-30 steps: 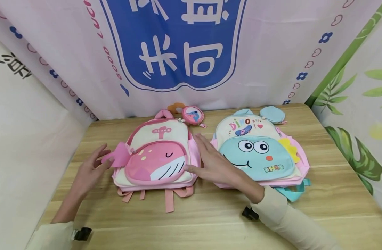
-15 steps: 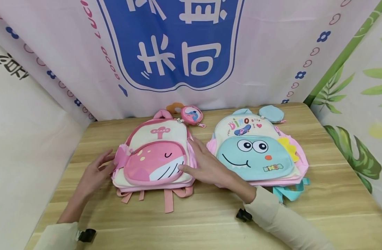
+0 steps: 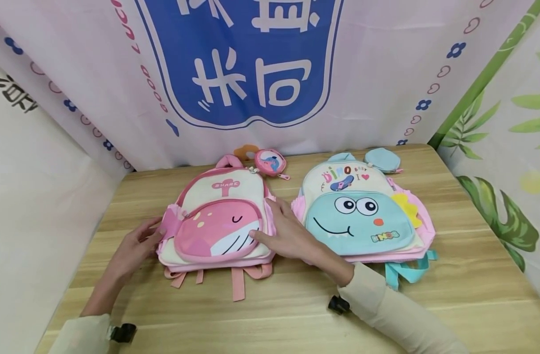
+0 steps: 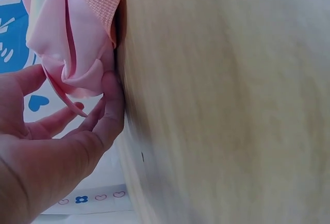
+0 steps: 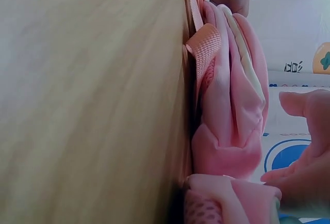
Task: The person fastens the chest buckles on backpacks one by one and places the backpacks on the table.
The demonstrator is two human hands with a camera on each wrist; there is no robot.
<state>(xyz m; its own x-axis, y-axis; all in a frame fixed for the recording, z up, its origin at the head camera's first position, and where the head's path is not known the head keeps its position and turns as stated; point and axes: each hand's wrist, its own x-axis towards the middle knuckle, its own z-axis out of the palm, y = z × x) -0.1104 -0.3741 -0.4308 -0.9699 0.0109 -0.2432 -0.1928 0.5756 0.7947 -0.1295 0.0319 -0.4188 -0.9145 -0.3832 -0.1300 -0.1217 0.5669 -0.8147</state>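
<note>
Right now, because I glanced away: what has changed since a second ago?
The pink fin, earlier sticking out, is turned in toward the whale backpack; the left hand moved inward with it. The right hand eased slightly left. The dinosaur backpack stayed put.

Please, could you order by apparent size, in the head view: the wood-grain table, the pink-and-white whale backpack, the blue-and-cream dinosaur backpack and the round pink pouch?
1. Wood-grain table
2. Whale backpack and dinosaur backpack: close in size, so left unranked
3. Round pink pouch
</note>
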